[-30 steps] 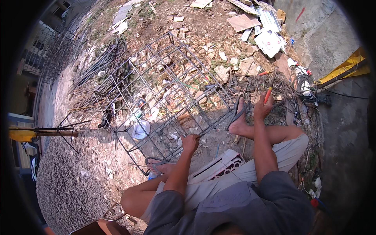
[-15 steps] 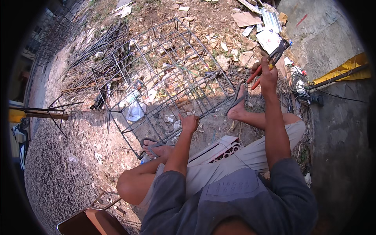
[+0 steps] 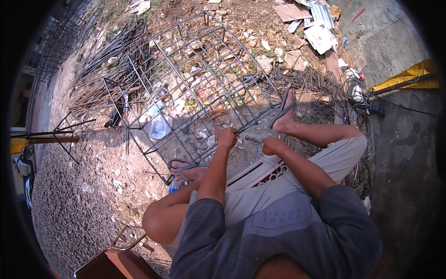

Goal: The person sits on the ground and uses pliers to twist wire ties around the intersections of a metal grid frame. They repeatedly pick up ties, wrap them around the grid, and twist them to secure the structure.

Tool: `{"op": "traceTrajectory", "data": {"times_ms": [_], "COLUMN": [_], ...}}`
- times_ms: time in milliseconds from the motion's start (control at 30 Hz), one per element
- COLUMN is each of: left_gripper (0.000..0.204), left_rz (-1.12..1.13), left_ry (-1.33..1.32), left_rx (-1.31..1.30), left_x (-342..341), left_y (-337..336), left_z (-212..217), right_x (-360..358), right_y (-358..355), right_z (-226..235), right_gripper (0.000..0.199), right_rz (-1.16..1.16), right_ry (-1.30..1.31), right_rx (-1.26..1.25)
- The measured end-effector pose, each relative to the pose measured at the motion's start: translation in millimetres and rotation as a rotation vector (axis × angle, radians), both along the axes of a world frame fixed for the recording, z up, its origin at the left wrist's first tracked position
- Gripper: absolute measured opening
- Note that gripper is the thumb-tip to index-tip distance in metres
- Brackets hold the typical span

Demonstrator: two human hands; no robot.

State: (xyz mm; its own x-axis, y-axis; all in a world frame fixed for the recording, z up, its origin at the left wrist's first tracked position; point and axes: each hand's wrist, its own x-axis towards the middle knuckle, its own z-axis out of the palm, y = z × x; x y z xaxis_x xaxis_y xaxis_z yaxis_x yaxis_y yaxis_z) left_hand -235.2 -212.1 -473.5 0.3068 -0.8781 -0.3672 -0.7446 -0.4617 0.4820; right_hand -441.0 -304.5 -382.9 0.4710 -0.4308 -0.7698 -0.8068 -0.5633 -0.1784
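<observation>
Grey open cage of straight steel bars (image 3: 193,93) is spread over the rubble-strewn ground (image 3: 116,156), directly ahead of the left hand (image 3: 226,137) and reaching away from it on either side. Its near bar is grasped by that hand, with the fingers curled in tightly (the fingertips are hidden, so the exact hold cannot be told). By the right hand (image 3: 274,147), clenched just to the right of the left hand, a dark metal-headed tool (image 3: 252,139) is gripped; its head is pointed at the left hand, and its grip is covered by the fist.

A crumpled white plastic bag (image 3: 160,127) is seen among the bars, to the left of the left hand. Nearer the body, just below the right hand, a long white panel with rounded cut-outs (image 3: 255,173) is placed between the legs. A clear and blue plastic bottle (image 3: 174,186) is left below and to the left of the left hand. Well beyond that hand, far to the left, loose thin dark rods (image 3: 100,65) are heaped; beyond the right hand, a tangled brown bundle of thin wire (image 3: 316,86) is strewn.
</observation>
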Motion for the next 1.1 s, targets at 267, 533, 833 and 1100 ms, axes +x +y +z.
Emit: {"op": "traceTrajectory", "data": {"times_ms": [267,533,833,1100], "left_gripper": [0.018,0.019,0.020,0.019], "left_rz": [0.006,-0.007,-0.023,0.009], "left_ry": [0.016,0.036,0.023,0.055], "left_rx": [0.011,-0.011,0.017,0.036], "left_x": [0.6,-3.4,2.4,-1.8], "left_y": [-1.7,-9.2,-5.6,-11.9], "left_z": [5.5,2.8,1.1,6.0], "right_x": [25.9,11.2,20.6,15.0], "right_y": [2.0,-6.4,7.0,17.9], "right_z": [-10.1,-39.4,-18.7,-28.8], "right_gripper": [0.035,0.037,0.034,0.031], "right_rz": [-0.056,-0.143,0.004,-0.001], "right_ry": [-0.048,-0.068,-0.007,-0.038], "right_rx": [0.141,0.176,-0.082,-0.135]}}
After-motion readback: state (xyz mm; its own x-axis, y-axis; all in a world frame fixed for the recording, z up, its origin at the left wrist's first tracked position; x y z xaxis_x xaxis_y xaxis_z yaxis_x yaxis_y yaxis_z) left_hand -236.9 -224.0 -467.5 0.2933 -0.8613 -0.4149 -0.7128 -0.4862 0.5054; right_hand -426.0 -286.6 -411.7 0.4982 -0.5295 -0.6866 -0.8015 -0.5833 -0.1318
